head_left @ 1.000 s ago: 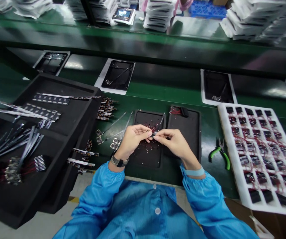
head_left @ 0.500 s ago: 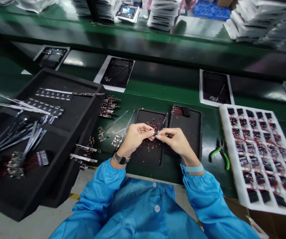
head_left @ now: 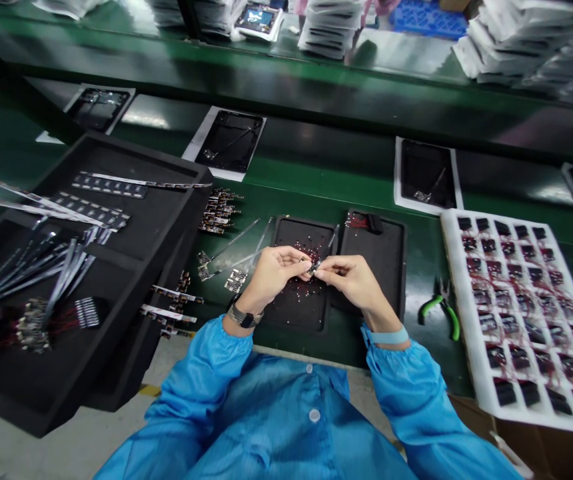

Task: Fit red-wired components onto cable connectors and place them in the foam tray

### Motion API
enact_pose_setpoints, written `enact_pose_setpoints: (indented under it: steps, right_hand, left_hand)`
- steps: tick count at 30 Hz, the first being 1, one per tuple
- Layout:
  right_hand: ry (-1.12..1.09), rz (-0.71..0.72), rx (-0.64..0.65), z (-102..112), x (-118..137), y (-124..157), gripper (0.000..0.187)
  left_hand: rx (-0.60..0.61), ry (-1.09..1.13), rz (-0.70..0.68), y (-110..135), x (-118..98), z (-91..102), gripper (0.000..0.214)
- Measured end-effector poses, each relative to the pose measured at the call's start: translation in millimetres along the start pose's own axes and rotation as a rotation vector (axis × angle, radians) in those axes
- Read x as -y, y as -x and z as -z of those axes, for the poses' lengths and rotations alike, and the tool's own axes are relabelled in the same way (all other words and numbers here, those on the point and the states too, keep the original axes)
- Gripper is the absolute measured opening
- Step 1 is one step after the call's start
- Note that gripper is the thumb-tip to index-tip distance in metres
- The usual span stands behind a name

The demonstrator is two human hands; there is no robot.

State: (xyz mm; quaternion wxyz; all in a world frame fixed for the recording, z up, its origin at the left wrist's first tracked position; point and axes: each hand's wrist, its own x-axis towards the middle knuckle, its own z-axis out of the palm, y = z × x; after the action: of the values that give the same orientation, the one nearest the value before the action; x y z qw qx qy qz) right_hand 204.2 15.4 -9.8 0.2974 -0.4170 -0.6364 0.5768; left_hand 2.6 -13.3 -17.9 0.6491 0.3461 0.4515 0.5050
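Observation:
My left hand [head_left: 271, 273] and my right hand [head_left: 351, 280] meet over a small black tray [head_left: 296, 303] dotted with tiny red bits. Both hands pinch one small dark circuit part [head_left: 312, 269] between their fingertips, just above the tray. A second black tray [head_left: 381, 257] lies right beside it, with a small dark part with red wires [head_left: 364, 223] at its far edge. I wear blue sleeves and a watch on the left wrist.
A large black foam tray [head_left: 116, 227] with strips and wired parts fills the left. A white tray [head_left: 459, 280] of wired black modules stands at the right, green-handled pliers [head_left: 439, 310] beside it. Loose boards [head_left: 219, 213] lie left of the hands. Black panels on white sheets [head_left: 226, 143] sit on the belt behind.
The hands stay together on the small part, with only slight finger movement. The view has shifted a little.

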Motion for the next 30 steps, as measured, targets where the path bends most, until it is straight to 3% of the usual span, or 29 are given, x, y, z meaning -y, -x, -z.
enact_pose_setpoints:
  steps: [8,11,14,19,24,27,30]
  right_hand:
    - [0.004,-0.013,0.024,-1,5,-1,0.023]
    - [0.094,0.110,-0.049,6,11,1,0.018]
    - [0.288,0.222,-0.138,12,12,2,0.016]
    - [0.642,0.139,0.044,-3,8,1,0.010]
    - [0.751,0.039,-0.095,-12,8,0,0.023]
    - [0.701,0.076,-0.154,0,2,-2,0.016]
    - [0.704,0.160,-0.130,9,-7,-7,0.017]
  left_hand:
    - [0.013,0.006,-0.029,1,-2,-0.8,0.025]
    - [-0.037,0.050,-0.168,1,-9,4.1,0.020]
    - [-0.166,0.165,-0.354,-1,-21,15.1,0.021]
    - [-0.263,0.248,-0.515,-1,-40,25.8,0.025]
    - [-0.240,0.185,-0.545,-1,-54,21.3,0.025]
    - [-0.260,0.152,-0.531,-6,-56,23.0,0.026]
    - [-0.298,0.161,-0.506,-13,-52,28.8,0.025]
